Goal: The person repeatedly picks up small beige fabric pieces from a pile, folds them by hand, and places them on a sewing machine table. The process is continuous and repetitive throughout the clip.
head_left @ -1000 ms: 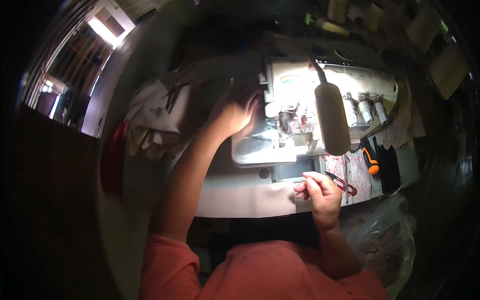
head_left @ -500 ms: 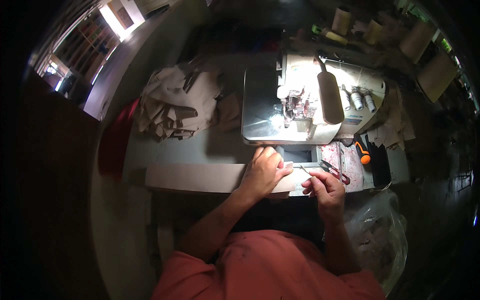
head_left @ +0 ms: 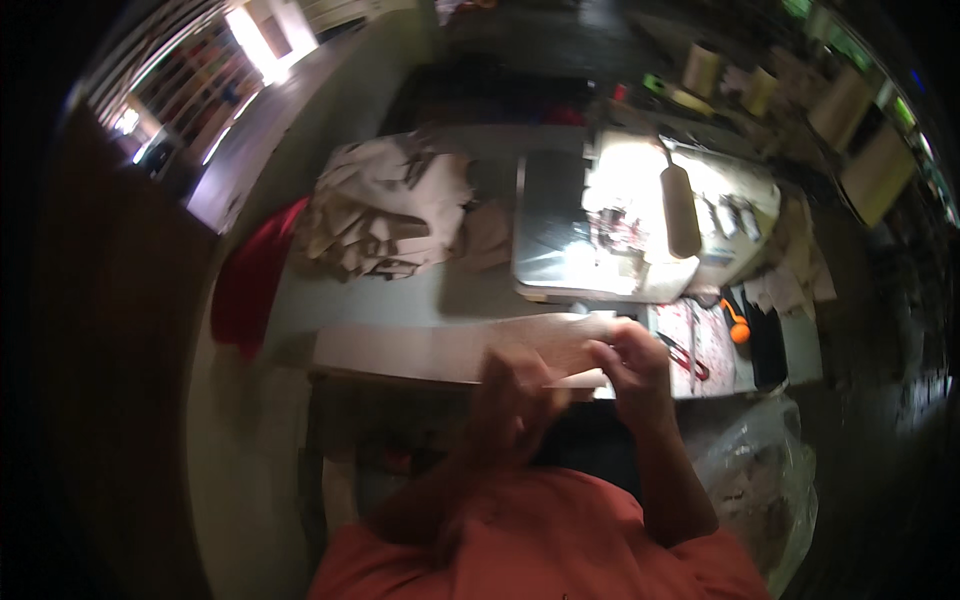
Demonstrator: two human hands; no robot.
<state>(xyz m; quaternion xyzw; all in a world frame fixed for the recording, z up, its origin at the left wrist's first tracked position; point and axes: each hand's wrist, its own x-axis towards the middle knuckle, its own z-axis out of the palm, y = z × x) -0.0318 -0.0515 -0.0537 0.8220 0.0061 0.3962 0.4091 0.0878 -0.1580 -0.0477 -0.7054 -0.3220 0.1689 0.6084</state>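
Observation:
A long pale beige fabric strip (head_left: 400, 352) lies along the front edge of the table, its right end lifted and curved. My right hand (head_left: 642, 372) pinches that raised end between thumb and fingers. My left hand (head_left: 515, 400) is at the strip's near edge, left of the right hand; motion smears its fingers, so its grip cannot be made out. Just beyond the strip stands a brightly lit overlock sewing machine (head_left: 640, 225) with a shiny metal plate on its left. Red-handled thread snips (head_left: 688, 362) lie to the right of my right hand.
A heap of beige fabric pieces (head_left: 385, 215) sits at the back left of the table. An orange-handled tool (head_left: 738, 328) rests beside a black tray on the right. Thread cones (head_left: 702, 72) stand behind the machine. A clear plastic bag (head_left: 765, 475) hangs at the lower right.
My right hand has moved up onto the strip's right end and lifted it; the small thin metal tool it held no longer shows. My left hand has drawn back toward me. The view has shifted slightly.

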